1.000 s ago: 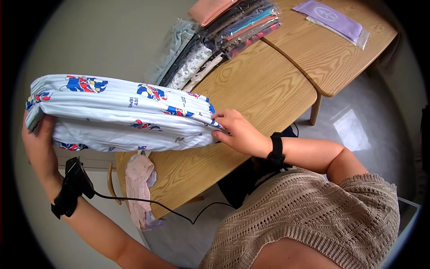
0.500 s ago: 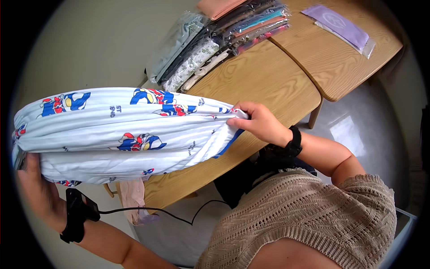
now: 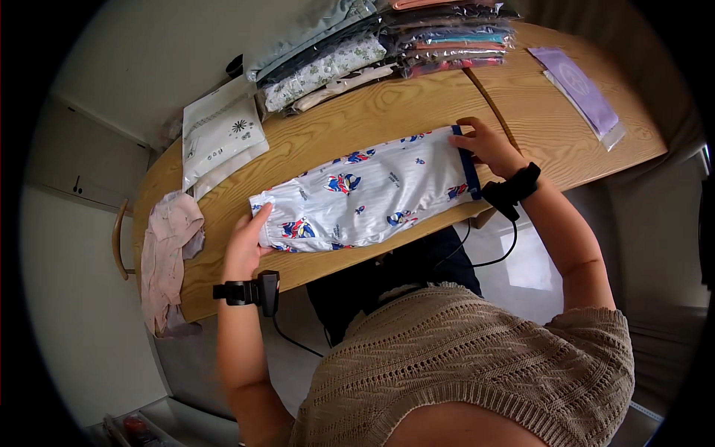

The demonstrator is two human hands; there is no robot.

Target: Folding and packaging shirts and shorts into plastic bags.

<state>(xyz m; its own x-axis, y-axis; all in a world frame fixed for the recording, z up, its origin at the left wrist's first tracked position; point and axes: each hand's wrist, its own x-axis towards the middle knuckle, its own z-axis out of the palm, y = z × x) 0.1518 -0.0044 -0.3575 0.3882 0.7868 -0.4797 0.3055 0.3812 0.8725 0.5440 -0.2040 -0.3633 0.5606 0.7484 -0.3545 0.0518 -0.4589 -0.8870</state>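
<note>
White pajama pants (image 3: pixel 365 194) with a red and blue cartoon print lie flat along the table's front edge, folded lengthwise. Their gathered waist end points left and the navy hem right. At the gathered end, my left hand (image 3: pixel 247 242) grips the fabric, thumb on top and fingers partly hidden underneath. My right hand (image 3: pixel 488 147) pinches the far corner of the navy hem, the thumb pressing on the cloth. Each of my wrists wears a black strap with a small cabled device.
Folded clothes in clear bags (image 3: pixel 328 78) are stacked along the wooden table's (image 3: pixel 417 104) far side. A white printed package (image 3: pixel 222 134) lies at the back left. Pink clothing (image 3: pixel 165 253) drapes over the left edge, by a chair (image 3: pixel 119 235). A purple packet (image 3: pixel 577 89) lies far right.
The pants were held up, billowing and loose, across the left of the view. Now they lie flattened on the table. My left hand has moved right, and my right hand farther right.
</note>
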